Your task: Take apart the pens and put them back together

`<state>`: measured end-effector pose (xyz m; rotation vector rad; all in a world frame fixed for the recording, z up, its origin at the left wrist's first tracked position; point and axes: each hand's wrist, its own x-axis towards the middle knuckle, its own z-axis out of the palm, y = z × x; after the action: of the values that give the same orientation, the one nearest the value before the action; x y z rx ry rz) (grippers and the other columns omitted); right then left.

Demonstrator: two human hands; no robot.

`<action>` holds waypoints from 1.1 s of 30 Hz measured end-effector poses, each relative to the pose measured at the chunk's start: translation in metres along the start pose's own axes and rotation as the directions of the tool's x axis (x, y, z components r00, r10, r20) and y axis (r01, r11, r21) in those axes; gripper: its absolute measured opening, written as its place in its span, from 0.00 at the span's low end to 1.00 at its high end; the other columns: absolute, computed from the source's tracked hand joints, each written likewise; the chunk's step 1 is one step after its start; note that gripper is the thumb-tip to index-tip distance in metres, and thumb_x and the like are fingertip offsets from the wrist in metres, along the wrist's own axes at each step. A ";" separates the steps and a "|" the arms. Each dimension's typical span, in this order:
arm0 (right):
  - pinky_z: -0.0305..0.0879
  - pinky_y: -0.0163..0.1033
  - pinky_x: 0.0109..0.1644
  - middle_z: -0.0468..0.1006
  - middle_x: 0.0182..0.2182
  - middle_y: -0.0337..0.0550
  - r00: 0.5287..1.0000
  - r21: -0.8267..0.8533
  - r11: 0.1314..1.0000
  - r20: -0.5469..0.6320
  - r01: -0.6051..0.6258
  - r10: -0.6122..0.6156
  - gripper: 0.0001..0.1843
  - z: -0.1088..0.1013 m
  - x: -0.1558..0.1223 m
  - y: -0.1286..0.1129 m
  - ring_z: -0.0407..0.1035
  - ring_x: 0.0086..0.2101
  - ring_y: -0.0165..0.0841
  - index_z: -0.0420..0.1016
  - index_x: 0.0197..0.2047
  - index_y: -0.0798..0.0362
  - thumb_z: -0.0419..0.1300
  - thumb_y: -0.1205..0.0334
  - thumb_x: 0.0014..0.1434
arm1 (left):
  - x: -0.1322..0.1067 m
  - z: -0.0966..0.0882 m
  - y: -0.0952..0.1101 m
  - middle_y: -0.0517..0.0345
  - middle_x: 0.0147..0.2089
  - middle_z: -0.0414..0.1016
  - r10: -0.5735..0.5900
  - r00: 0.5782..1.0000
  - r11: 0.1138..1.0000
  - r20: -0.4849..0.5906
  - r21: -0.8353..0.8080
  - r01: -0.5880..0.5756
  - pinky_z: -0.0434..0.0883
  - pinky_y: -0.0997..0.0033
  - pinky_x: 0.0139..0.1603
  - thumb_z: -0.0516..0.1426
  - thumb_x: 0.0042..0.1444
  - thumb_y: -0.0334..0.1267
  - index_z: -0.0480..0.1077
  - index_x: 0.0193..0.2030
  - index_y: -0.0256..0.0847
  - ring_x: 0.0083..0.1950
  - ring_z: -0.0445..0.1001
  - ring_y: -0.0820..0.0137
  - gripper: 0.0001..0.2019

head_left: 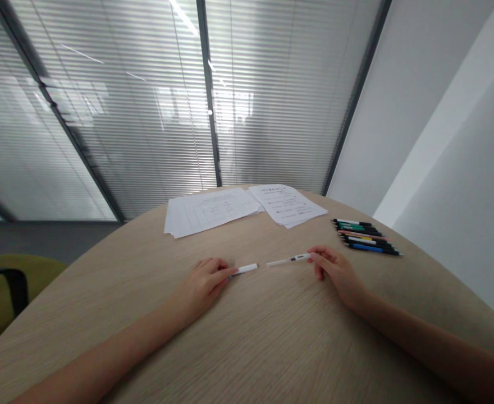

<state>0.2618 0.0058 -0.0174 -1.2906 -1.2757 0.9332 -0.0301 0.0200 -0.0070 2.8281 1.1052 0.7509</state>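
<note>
My left hand (207, 280) rests on the round wooden table (247, 336), fingers pinched on a short white pen cap (247, 269) that points right. My right hand (335, 269) pinches the end of a slim white pen body (289, 260), whose tip points left toward the cap. A small gap separates the cap from the pen tip. Both pieces lie low, at or just above the tabletop.
A row of several coloured pens (367, 237) lies to the right of my right hand. Two stacks of printed paper (213, 210) (287, 205) sit at the far edge. A green chair (3, 286) stands at the left. Glass walls with blinds rise behind.
</note>
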 end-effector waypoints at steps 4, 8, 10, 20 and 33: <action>0.52 0.33 0.21 0.71 0.22 0.37 1.000 0.022 1.000 -0.008 -0.012 0.012 0.14 0.000 0.000 0.000 0.57 0.16 0.25 0.68 0.32 0.55 0.57 0.53 0.45 | -0.001 -0.002 0.003 0.50 0.42 0.69 0.025 1.000 1.000 0.000 -0.014 -0.025 0.65 0.65 0.43 0.47 0.54 0.31 0.66 0.46 0.40 0.42 0.67 0.66 0.14; 0.51 0.33 0.21 0.71 0.22 0.37 1.000 0.043 0.999 0.022 -0.013 0.012 0.13 0.002 -0.004 -0.005 0.57 0.16 0.24 0.69 0.32 0.55 0.57 0.54 0.46 | 0.000 -0.011 0.014 0.52 0.32 0.69 -0.012 0.999 1.000 -0.034 -0.015 0.011 0.66 0.70 0.36 0.48 0.54 0.33 0.70 0.35 0.38 0.35 0.68 0.68 0.10; 0.51 0.32 0.21 0.71 0.20 0.36 0.997 0.054 0.998 0.074 -0.027 0.023 0.13 0.005 -0.008 -0.009 0.57 0.16 0.24 0.70 0.31 0.55 0.57 0.55 0.46 | 0.000 -0.013 0.021 0.55 0.27 0.68 -0.063 0.998 0.996 -0.021 -0.057 0.062 0.66 0.72 0.32 0.49 0.54 0.36 0.70 0.31 0.39 0.30 0.67 0.70 0.09; 0.50 0.30 0.17 0.74 0.20 0.38 0.946 0.082 0.989 0.311 -0.126 0.095 0.12 0.022 -0.026 -0.004 0.56 0.13 0.22 0.71 0.27 0.55 0.60 0.55 0.42 | -0.002 -0.008 0.046 0.60 0.29 0.71 -0.190 0.971 0.902 0.142 -0.366 0.230 0.62 0.78 0.25 0.51 0.51 0.35 0.71 0.34 0.42 0.25 0.66 0.74 0.08; 0.48 0.30 0.18 0.73 0.20 0.37 0.972 0.243 0.958 0.214 -0.150 0.098 0.11 0.016 -0.022 -0.007 0.57 0.15 0.22 0.71 0.28 0.56 0.61 0.56 0.44 | 0.004 -0.014 0.039 0.62 0.25 0.71 -0.432 0.873 0.773 0.229 -0.405 0.488 0.60 0.77 0.25 0.51 0.48 0.40 0.71 0.30 0.40 0.25 0.64 0.74 0.10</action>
<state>0.2421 -0.0140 -0.0164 -1.1022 -1.1877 1.3017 -0.0088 -0.0089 0.0142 2.0637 1.3223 0.6653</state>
